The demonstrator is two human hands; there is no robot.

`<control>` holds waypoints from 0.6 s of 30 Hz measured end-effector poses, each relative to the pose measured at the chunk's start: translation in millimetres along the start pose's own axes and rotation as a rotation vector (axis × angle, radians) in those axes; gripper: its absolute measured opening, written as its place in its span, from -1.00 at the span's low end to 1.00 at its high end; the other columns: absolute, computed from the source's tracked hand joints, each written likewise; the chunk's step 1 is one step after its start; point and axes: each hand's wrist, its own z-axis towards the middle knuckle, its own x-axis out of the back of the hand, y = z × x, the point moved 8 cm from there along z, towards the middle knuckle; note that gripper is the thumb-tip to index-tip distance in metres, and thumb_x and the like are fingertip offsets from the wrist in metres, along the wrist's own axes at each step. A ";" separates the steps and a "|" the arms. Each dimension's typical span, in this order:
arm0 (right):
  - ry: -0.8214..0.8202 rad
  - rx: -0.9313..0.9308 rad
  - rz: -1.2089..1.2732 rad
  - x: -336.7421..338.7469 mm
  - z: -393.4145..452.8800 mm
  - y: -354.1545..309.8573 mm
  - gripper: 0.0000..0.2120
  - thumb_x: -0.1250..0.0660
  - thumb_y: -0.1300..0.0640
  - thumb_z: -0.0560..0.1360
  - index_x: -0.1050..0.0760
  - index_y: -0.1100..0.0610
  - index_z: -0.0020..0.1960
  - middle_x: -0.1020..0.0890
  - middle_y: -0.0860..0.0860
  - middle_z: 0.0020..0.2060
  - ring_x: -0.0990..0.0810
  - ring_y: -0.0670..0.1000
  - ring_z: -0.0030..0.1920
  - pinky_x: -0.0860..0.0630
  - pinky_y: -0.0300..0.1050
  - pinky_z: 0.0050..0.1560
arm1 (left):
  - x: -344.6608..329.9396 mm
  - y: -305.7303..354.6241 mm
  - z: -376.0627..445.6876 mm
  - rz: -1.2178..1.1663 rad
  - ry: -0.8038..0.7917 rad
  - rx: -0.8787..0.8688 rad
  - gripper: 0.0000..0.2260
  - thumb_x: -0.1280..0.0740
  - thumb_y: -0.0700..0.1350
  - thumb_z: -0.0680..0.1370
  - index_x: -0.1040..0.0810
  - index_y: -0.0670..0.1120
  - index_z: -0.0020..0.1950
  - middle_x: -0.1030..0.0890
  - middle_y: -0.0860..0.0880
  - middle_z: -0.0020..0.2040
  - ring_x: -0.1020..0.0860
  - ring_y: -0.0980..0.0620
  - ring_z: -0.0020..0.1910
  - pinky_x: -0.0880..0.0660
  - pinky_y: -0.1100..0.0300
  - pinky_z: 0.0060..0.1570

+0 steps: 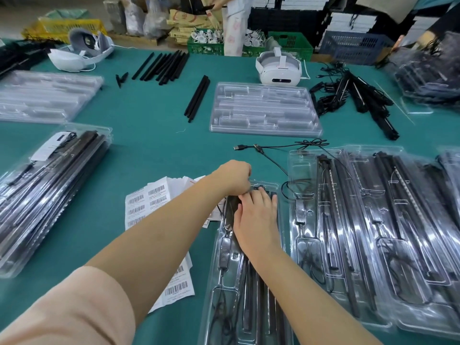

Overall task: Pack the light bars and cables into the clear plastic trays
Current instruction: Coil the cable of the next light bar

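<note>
A clear plastic tray [216, 290] lies in front of me with dark light bars [258, 295] and a cable with an inline controller [226, 247] in its slots. My right hand [256, 220] lies flat on the tray's far half, fingers spread over the bars. My left hand [234, 176] is curled at the tray's far end, fingertips pinching something small and dark there. A loose USB cable [273, 148] trails from the neighbouring filled tray [306, 220]. An empty tray [263, 108] sits farther back.
Barcode label sheets [146, 202] lie left of the tray. Stacks of filled trays are at left [49, 185] and right [398, 232]. Loose black bars [161, 66], a pair of bars [196, 98], a tangle of cabled bars [356, 95], two white headsets [278, 68] and empty trays [44, 95] lie beyond.
</note>
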 end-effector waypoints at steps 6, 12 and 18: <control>0.032 0.002 0.050 0.2 -0.4 2.9 -0.72 -0.17 0.09 0.62 -0.55 0.09 0.25 -0.57 0.04 0.22 -0.35 0.13 0.47 -0.07 0.27 0.55 | 46.8 -37.1 -41.1 -0.120 0.353 0.125 -0.69 -0.21 -0.23 0.58 -0.57 -0.10 0.29 -0.57 -0.11 0.22 -0.48 -0.11 0.25 -0.49 -0.01 0.19; 0.028 -0.005 0.089 1.3 -0.6 3.0 -0.71 -0.15 0.08 0.64 -0.52 0.07 0.29 -0.55 0.00 0.24 -0.30 0.09 0.49 0.01 0.22 0.58 | 12.4 -72.6 -85.4 -0.371 -0.060 0.321 -0.78 -0.27 -0.20 0.56 -0.69 -0.25 -0.11 -0.72 -0.16 -0.23 -0.50 0.01 -0.54 -0.43 0.30 -0.47; 0.010 -0.010 0.088 2.1 -1.0 2.7 -0.71 -0.12 0.09 0.65 -0.50 0.05 0.29 -0.54 -0.03 0.22 -0.26 0.07 0.52 0.05 0.19 0.59 | -6.4 -70.6 -93.1 -0.666 -0.015 0.397 -0.81 -0.25 -0.40 0.51 -0.65 -0.33 -0.03 -0.69 -0.33 -0.13 -0.50 -0.10 -0.42 -0.52 0.20 -0.44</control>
